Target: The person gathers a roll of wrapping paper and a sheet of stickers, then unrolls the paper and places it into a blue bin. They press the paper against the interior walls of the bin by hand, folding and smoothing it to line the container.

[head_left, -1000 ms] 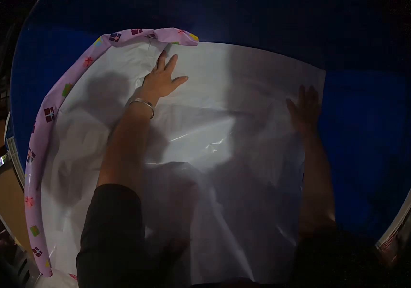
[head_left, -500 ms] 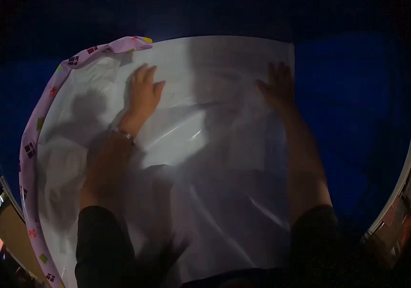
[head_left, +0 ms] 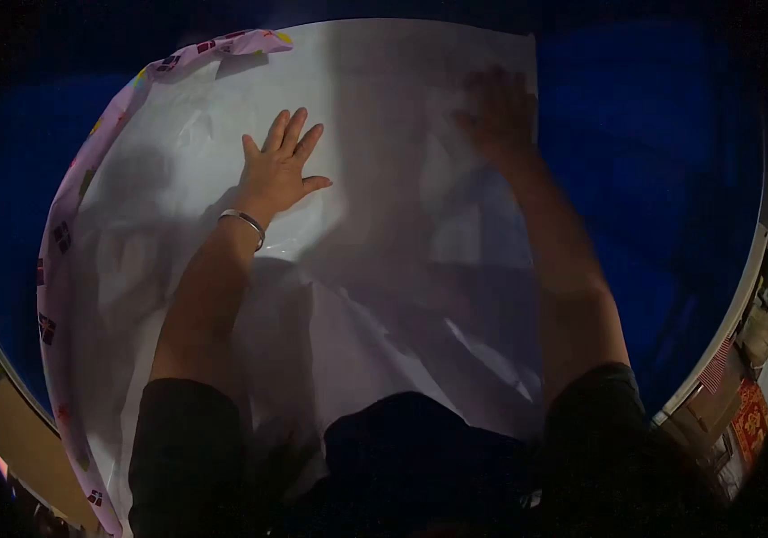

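Flat and spread wide, the left hand (head_left: 278, 170) rests on the white side of a large sheet of wrapping paper (head_left: 379, 81), fingers fanned, thumb pointing right, with nothing pinched between them. Near the sheet's right edge, the right hand (head_left: 499, 117) lies in deep shadow; its thumb stands apart from the fingers and it grasps nothing visible, though how firmly it presses is too dark to tell. A silvery bracelet (head_left: 245, 222) circles the left wrist, and both forearms come out of dark sleeves (head_left: 189, 430). Beneath and between the hands the paper is spread over a blue tabletop (head_left: 653, 197), with creases and shiny ridges running through its nearer half. Down its left side and round the far left corner curves a pink printed border (head_left: 60, 206), rolled or folded over, showing small gift-box pictures. Beyond the table's right rim are a red-and-white striped piece (head_left: 716, 365) and a red item with gold markings (head_left: 750, 412); past the left rim sits a brown panel (head_left: 25, 444)
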`<state>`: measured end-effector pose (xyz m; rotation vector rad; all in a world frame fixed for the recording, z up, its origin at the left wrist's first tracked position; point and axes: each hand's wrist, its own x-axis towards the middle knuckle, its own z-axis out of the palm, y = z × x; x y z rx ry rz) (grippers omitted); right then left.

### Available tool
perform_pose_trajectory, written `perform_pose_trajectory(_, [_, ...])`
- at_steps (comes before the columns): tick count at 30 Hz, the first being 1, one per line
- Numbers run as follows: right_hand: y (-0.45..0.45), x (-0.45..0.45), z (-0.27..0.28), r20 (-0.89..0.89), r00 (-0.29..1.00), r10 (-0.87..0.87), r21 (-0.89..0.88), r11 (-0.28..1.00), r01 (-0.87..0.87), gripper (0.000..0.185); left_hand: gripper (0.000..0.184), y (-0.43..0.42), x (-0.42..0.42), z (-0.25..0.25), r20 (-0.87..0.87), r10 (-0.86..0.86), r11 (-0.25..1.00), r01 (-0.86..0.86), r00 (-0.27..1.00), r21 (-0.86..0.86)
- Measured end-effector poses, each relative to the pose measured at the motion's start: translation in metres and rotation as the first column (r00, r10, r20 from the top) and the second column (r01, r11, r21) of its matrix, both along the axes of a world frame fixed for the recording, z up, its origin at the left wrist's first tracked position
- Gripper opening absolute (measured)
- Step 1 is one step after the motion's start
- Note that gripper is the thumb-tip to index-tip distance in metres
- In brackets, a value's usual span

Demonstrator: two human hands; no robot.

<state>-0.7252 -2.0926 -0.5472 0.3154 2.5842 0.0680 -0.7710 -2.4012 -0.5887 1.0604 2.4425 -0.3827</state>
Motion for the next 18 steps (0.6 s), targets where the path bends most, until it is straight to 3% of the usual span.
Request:
perform_pose_trajectory(2, [-0.007, 0.042, -0.038, -0.321, 0.911, 0.259, 0.024, 0.964, -0.266, 0.061, 0.079, 0.001, -0.001, 0.002, 0.015, 0.024, 1.000, -0.024, 1.000, -0.021])
perform_pose_trajectory(4, [-0.017, 0.067, -0.032, -0.229, 0.868, 0.440, -0.157, 0.864, -0.479, 0.058, 0.078, 0.009, -0.002, 0.010, 0.046, 0.043, 0.998, -0.041, 0.998, -0.046])
perform_pose_trajectory(5, [-0.011, 0.075, -0.038, -0.213, 0.871, 0.443, -0.136, 0.870, -0.475, 0.058, 0.078, 0.009, -0.002, 0.010, 0.058, 0.054, 0.997, -0.050, 0.997, -0.064])
perform_pose_trajectory(7, [-0.002, 0.082, -0.042, -0.124, 0.927, 0.354, -0.270, 0.887, -0.375, 0.060, 0.079, 0.010, -0.003, 0.012, 0.073, 0.062, 0.994, -0.055, 0.995, -0.095])
perform_pose_trajectory(8, [0.013, 0.082, -0.042, -0.028, 0.976, 0.217, -0.267, 0.939, -0.216, 0.061, 0.079, 0.010, -0.003, 0.012, 0.072, 0.053, 0.995, -0.047, 0.996, -0.082])
perform_pose_trajectory(11, [0.057, 0.096, -0.065, -0.116, 0.992, 0.057, -0.142, 0.987, -0.074, 0.056, 0.080, 0.010, -0.003, 0.010, 0.078, 0.063, 0.994, -0.055, 0.995, -0.095])
perform_pose_trajectory(13, [0.045, 0.080, -0.046, -0.022, 0.998, 0.065, -0.123, 0.990, -0.067, 0.058, 0.080, 0.009, -0.003, 0.009, 0.067, 0.060, 0.994, -0.054, 0.996, -0.095])
perform_pose_trajectory(15, [0.040, 0.072, -0.052, 0.274, 0.915, 0.296, 0.138, 0.930, -0.342, 0.064, 0.080, 0.008, -0.002, 0.007, 0.070, 0.052, 0.995, -0.046, 0.996, -0.093])
perform_pose_trajectory(16, [0.024, 0.068, -0.040, 0.283, 0.913, 0.292, 0.135, 0.931, -0.340, 0.064, 0.079, 0.007, -0.003, 0.006, 0.058, 0.049, 0.995, -0.044, 0.997, -0.087])
perform_pose_trajectory(18, [-0.011, 0.064, -0.009, 0.371, 0.828, 0.421, -0.193, 0.907, -0.374, 0.070, 0.079, 0.007, -0.004, 0.005, 0.055, 0.045, 0.994, -0.039, 0.997, -0.100])
